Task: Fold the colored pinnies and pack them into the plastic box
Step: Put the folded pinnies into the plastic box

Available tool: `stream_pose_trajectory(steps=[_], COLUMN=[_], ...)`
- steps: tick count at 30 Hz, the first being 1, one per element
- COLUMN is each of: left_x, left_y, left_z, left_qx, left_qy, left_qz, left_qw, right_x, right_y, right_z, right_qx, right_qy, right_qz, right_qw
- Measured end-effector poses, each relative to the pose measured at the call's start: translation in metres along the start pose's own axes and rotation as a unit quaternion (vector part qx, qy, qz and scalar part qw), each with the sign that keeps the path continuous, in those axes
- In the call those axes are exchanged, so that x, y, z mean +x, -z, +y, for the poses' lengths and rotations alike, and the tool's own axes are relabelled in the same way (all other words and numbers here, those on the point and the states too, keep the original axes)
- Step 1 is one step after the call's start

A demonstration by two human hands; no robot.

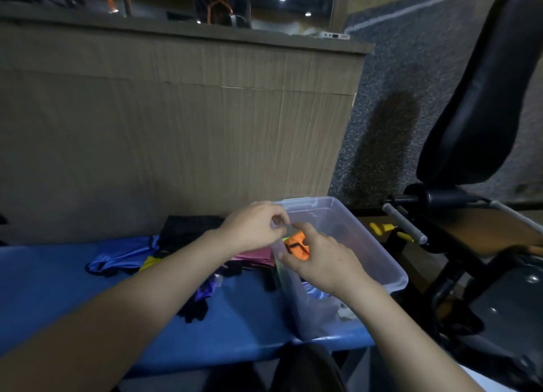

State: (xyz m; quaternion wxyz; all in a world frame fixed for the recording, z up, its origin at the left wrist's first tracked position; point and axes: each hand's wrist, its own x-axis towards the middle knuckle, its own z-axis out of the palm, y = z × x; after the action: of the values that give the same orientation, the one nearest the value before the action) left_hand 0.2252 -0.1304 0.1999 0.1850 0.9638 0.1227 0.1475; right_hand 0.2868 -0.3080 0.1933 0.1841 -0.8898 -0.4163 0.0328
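Both hands met over the plastic box (367,244) at the right end of the blue counter (58,286). Left hand (254,227) had its fingertips curled, pinching at the box's near rim; what it held, if anything, I could not tell. Right hand (317,259) gripped a folded orange pinny (296,244) inside the box. Some fabric already lay in the box. Blue (117,258), pink (255,256) and dark pinnies (188,230) waited unfolded on the counter, so much work seemed left.
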Motion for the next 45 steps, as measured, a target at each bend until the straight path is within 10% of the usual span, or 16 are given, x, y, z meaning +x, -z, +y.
stream_pose_trajectory(steps=[12,22,45], left_x=[-0.145,-0.187,-0.163], left_y=[0.037,-0.021,-0.043], left_z=[-0.14,-0.244,-0.255], left_qx=[-0.011,-0.151,-0.395], left_qy=[0.146,0.309,0.399], left_qz=[0.051,0.078,0.049], left_qw=[0.988,0.936,0.826], right_x=[0.003,0.07,0.077], right_y=[-0.096,-0.196,-0.247], right_z=[-0.106,-0.106,-0.107], right_qx=[0.041,0.089,0.131], right_qy=[0.13,0.062,0.061], right_qz=[0.006,-0.089,-0.062], right_qw=[0.991,0.99,0.988])
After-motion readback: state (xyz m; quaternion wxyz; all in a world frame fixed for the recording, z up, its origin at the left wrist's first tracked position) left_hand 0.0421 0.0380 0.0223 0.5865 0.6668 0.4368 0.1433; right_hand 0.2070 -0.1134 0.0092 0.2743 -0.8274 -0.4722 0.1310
